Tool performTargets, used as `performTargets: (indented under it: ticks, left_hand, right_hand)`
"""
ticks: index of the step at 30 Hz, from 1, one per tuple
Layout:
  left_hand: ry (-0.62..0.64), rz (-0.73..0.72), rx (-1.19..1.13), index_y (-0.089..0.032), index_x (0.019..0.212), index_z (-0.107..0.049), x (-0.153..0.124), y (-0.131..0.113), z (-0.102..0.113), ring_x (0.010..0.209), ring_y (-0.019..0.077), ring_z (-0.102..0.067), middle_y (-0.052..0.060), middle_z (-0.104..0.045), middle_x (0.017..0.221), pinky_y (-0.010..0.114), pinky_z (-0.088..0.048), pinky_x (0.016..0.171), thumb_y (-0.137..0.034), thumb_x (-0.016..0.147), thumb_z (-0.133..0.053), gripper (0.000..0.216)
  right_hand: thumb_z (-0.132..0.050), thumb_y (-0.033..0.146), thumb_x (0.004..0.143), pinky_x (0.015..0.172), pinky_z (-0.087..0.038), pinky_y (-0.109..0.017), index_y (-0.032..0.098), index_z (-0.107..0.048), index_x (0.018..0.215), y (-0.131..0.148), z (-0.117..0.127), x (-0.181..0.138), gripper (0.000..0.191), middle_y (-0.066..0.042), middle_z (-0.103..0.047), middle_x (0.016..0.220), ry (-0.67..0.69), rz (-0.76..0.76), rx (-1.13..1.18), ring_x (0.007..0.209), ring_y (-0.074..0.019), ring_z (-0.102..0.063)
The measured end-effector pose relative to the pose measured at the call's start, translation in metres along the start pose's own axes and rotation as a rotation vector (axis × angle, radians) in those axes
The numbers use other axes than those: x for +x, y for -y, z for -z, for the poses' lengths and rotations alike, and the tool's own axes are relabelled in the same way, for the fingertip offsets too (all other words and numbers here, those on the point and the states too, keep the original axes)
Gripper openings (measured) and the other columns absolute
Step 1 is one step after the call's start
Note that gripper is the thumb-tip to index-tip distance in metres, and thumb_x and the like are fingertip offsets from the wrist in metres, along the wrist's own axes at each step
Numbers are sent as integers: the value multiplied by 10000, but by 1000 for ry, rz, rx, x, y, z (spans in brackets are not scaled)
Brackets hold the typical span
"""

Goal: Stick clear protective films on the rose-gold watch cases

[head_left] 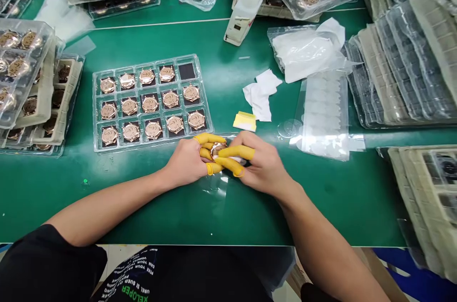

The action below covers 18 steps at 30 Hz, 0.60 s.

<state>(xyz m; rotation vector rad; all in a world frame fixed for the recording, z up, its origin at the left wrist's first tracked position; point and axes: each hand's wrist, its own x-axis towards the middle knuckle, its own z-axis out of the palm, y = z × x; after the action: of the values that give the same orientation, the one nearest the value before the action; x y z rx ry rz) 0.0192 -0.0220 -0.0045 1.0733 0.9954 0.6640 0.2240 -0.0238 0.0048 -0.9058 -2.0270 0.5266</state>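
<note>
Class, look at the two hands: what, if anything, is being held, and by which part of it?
A rose-gold watch case, held by its edge in the left hand. The right hand partly covers it; whether that hand also grips it is unclear.

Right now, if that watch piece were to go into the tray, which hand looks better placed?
Probably the left hand: it grips the watch piece and is close to the tray, while the right hand is farther away.

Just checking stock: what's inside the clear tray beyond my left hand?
The clear tray holds fourteen rose-gold watch heads, backs up, their fronts hidden underneath. At its far-right corner, a black pad shows; others are mostly covered.
</note>
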Motion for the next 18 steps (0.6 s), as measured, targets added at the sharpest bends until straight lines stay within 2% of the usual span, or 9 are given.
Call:
performTargets:
  ticks: [1, 3, 5, 7, 8, 10, 12, 15, 18]
  left_hand:
    - [6, -2, 5, -147, 1217, -726, 0, -1, 0, 776, 133, -774, 51, -808, 950, 213, -622, 732, -185, 665, -906, 582]
    - [-1, 6, -20, -148, 1216, -722, 0, -2, 0, 782, 129, -770, 51, -806, 968, 212, -623, 735, -179, 662, -908, 585]
    - [-20, 29, -50, -148, 1223, -717, 1, -3, -1, 811, 139, -777, 58, -803, 989, 223, -632, 745, -174, 658, -911, 598]
    - [-29, 40, -51, -147, 1227, -719, 1, -4, -2, 833, 149, -784, 67, -805, 1003, 234, -638, 753, -158, 654, -908, 604]
    - [-27, 39, -47, -148, 1228, -720, 1, -4, -3, 834, 149, -784, 70, -808, 1011, 235, -638, 754, -150, 654, -905, 603]
    - [-24, 24, -45, -150, 1234, -719, 1, -3, -3, 827, 143, -782, 73, -813, 1030, 236, -636, 758, -139, 659, -895, 601]
    - [-16, 0, -34, -146, 1222, -723, 1, -3, -3, 824, 140, -781, 72, -816, 1030, 237, -634, 766, -147, 668, -891, 579]
    - [-5, -35, -11, -142, 1220, -724, 1, -2, -2, 845, 150, -787, 81, -817, 1056, 239, -632, 773, -169, 674, -898, 573]
    - [2, -36, -17, -143, 1251, -710, 2, -1, -2, 871, 162, -795, 92, -816, 1096, 246, -639, 779, -169, 679, -893, 601]
  right_hand:
    - [-733, 153, 940, 604, -479, -297, 246, -756, 1014, -1, 1, 0, 121, -20, -636, 841, 5, -18, -9, 736, -156, -611]
    - [-748, 173, 941, 606, -472, -305, 250, -763, 963, -4, 5, -1, 81, -20, -633, 836, -77, -114, -73, 727, -155, -600]
    - [-779, 205, 935, 613, -472, -311, 264, -762, 931, -7, 12, -2, 61, -16, -619, 828, -242, -223, -71, 718, -155, -589]
    - [-802, 270, 933, 621, -496, -320, 290, -763, 979, -7, 18, -2, 63, -15, -608, 842, -408, -290, 38, 719, -160, -595]
    - [-807, 311, 935, 621, -509, -328, 302, -763, 1014, -6, 20, -2, 91, -17, -606, 851, -450, -305, 98, 720, -165, -602]
    - [-798, 352, 943, 617, -529, -348, 313, -761, 1041, -2, 20, -2, 112, -25, -614, 862, -402, -284, 165, 719, -176, -621]
    - [-765, 292, 962, 627, -542, -361, 313, -755, 1023, 2, 16, -2, 65, -30, -642, 864, -235, -191, 145, 736, -182, -648]
    - [-740, 172, 947, 724, -553, -397, 305, -737, 1026, 5, 12, -3, 155, -37, -709, 904, -56, -12, -22, 825, -204, -669]
    - [-746, 166, 928, 770, -540, -417, 269, -709, 1042, 3, 10, -4, 158, -67, -747, 994, 6, 36, -138, 889, -223, -674]
